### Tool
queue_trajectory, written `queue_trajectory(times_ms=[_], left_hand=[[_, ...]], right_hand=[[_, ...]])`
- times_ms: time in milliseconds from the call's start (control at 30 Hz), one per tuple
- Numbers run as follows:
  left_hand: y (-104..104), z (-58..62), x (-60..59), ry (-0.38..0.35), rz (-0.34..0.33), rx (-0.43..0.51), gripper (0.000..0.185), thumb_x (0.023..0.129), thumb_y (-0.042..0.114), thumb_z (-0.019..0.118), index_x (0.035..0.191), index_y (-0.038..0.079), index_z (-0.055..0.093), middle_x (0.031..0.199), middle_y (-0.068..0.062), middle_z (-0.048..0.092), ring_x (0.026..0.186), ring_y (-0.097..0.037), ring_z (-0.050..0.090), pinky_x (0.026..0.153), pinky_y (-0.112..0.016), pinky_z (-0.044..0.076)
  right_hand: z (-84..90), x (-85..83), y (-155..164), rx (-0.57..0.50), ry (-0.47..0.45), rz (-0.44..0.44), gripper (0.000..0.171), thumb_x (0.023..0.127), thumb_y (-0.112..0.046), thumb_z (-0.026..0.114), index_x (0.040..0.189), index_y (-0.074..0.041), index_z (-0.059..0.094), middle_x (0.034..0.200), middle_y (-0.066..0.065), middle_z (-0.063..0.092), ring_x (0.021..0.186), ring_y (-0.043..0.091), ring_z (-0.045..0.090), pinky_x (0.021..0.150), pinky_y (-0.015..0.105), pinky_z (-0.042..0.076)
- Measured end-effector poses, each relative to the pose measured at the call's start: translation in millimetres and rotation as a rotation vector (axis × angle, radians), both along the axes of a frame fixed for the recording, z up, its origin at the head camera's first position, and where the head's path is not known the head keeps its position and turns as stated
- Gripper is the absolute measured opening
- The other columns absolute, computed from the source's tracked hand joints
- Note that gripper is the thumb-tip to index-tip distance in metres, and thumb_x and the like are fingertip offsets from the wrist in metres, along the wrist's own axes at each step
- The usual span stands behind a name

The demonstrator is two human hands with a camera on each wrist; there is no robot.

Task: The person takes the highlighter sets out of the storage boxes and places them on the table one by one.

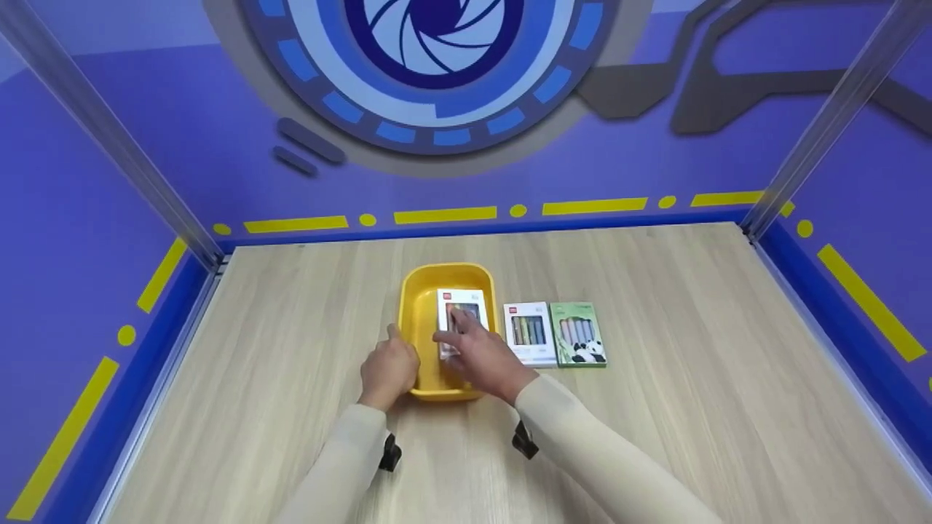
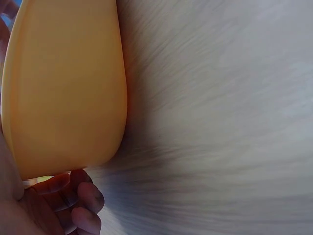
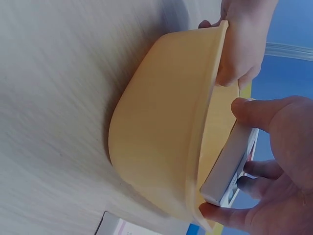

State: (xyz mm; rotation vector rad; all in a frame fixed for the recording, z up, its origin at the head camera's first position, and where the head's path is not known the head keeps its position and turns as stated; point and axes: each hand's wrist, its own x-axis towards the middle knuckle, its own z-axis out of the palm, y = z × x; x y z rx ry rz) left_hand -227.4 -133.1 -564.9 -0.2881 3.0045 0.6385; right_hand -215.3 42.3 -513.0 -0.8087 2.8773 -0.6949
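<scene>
Nearest to us, our left hand [image 1: 389,371] grips the near left rim of the yellow tub [image 1: 421,320], thumb inside and fingers curled under the lip, steadying it on the tabletop [image 1: 692,407]. Just right of that, our right hand [image 1: 480,356] reaches over the tub's near right corner and holds a white box [image 1: 461,304] of pens, thumb on one long edge and fingers on the other. In the right wrist view the box [image 3: 230,164] leans tilted against the tub's inner wall, one end down inside and not yet lying flat on the bottom, with the fingers [image 3: 261,169] wrapped round it.

Right of the tub, just beside it, a second white box [image 1: 530,333] lies flat on the tabletop, and touching its far side from the tub lies a green box [image 1: 578,333] with a panda on it.

As we judge it, one box of three is going into the tub and is not yet let go; the two to the right of the tub are untouched. We see nothing else inside the tub.

Beyond the tub the tabletop runs to a purple wall [image 1: 182,131].
</scene>
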Motion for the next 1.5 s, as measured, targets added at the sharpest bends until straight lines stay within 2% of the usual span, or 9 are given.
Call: queue_trajectory(times_ms=[200, 633, 800, 1033, 1167, 1500], left_hand=[[-2.4, 0.5, 0.0, -0.011, -0.001, 0.013, 0.041, 0.098, 0.023, 0.040, 0.132, 0.000, 0.039, 0.085, -0.017, 0.065, 0.071, -0.031, 0.064, 0.060, -0.046, 0.049], [-1.3, 1.3, -0.8, -0.013, -0.007, -0.007, 0.044, 0.098, 0.024, 0.041, 0.133, -0.001, 0.039, 0.088, -0.017, 0.065, 0.072, -0.030, 0.064, 0.062, -0.045, 0.049], [-0.6, 1.2, -1.1, -0.017, -0.001, -0.007, 0.041, 0.098, 0.024, 0.042, 0.131, 0.000, 0.039, 0.087, -0.017, 0.065, 0.073, -0.030, 0.064, 0.062, -0.045, 0.049], [-1.0, 0.0, 0.7, 0.013, -0.001, 0.009, 0.036, 0.097, 0.023, 0.041, 0.126, 0.002, 0.041, 0.088, -0.020, 0.065, 0.077, -0.038, 0.066, 0.062, -0.049, 0.049], [-1.3, -0.4, 1.8, 0.028, -0.009, 0.011, 0.038, 0.096, 0.022, 0.040, 0.128, 0.000, 0.041, 0.088, -0.021, 0.066, 0.078, -0.040, 0.066, 0.063, -0.051, 0.049], [0.4, -1.0, 1.8, 0.016, -0.001, 0.005, 0.042, 0.097, 0.021, 0.039, 0.132, 0.000, 0.038, 0.090, -0.021, 0.066, 0.079, -0.040, 0.066, 0.064, -0.052, 0.049]], right_hand=[[1.1, 1.6, 0.1, -0.001, 0.035, -0.006, 0.040, 0.090, -0.017, 0.067, 0.129, -0.024, 0.062, 0.155, 0.015, 0.033, 0.144, 0.031, 0.033, 0.104, 0.042, 0.043], [8.2, 4.1, 7.9, -0.030, -0.058, -0.072, 0.043, 0.093, -0.019, 0.063, 0.134, -0.029, 0.057, 0.160, 0.009, 0.023, 0.148, 0.028, 0.025, 0.109, 0.042, 0.037], [6.2, 2.4, 13.0, -0.025, -0.032, -0.082, 0.041, 0.094, -0.018, 0.063, 0.133, -0.029, 0.058, 0.159, 0.010, 0.025, 0.146, 0.028, 0.029, 0.110, 0.043, 0.036], [3.2, 2.1, 19.9, -0.030, -0.029, -0.096, 0.041, 0.093, -0.019, 0.063, 0.133, -0.030, 0.058, 0.159, 0.010, 0.027, 0.144, 0.028, 0.032, 0.109, 0.042, 0.038], [3.1, 2.6, 25.3, -0.041, -0.021, -0.101, 0.040, 0.093, -0.019, 0.063, 0.132, -0.030, 0.058, 0.158, 0.011, 0.028, 0.142, 0.028, 0.036, 0.107, 0.041, 0.040], [1.1, 0.5, 42.5, -0.073, -0.047, -0.153, 0.040, 0.093, -0.020, 0.063, 0.132, -0.029, 0.058, 0.158, 0.010, 0.027, 0.143, 0.029, 0.034, 0.111, 0.043, 0.035]])
